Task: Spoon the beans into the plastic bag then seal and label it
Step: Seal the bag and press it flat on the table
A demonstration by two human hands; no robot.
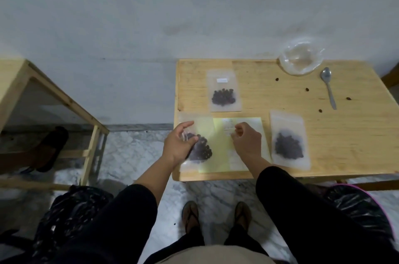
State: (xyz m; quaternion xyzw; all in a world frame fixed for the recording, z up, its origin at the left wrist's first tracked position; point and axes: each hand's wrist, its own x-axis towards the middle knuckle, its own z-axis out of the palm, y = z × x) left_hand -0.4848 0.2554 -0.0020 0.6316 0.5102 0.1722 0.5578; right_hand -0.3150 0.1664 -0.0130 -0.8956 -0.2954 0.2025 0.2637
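— fingers (190, 139) of the left hand (178, 145) are curled round the near-left clear plastic bag of dark beans (199, 147), thumb on top, holding it at the front left corner of the light wooden tabletop (323, 134).

— and the right hand (246, 140)?

— its fingers are drawn together over the pale yellow sheet of white labels (224, 145), as if pinching at a label (228, 129); whether anything is actually between them i cannot tell from where i stand.

— where are the other bags?

— a second filled clear bag with a white label (224, 91) lies flat farther back, and a third filled clear bag (289, 145) lies just right of the yellow sheet, near the right wrist.

— the spoon?

— metal spoon (328, 86) lies at the far right of the tabletop, bowl toward the wall, just beside an empty clear plastic bowl (299, 58). a few loose dark beans (306, 89) lie scattered around the spoon.
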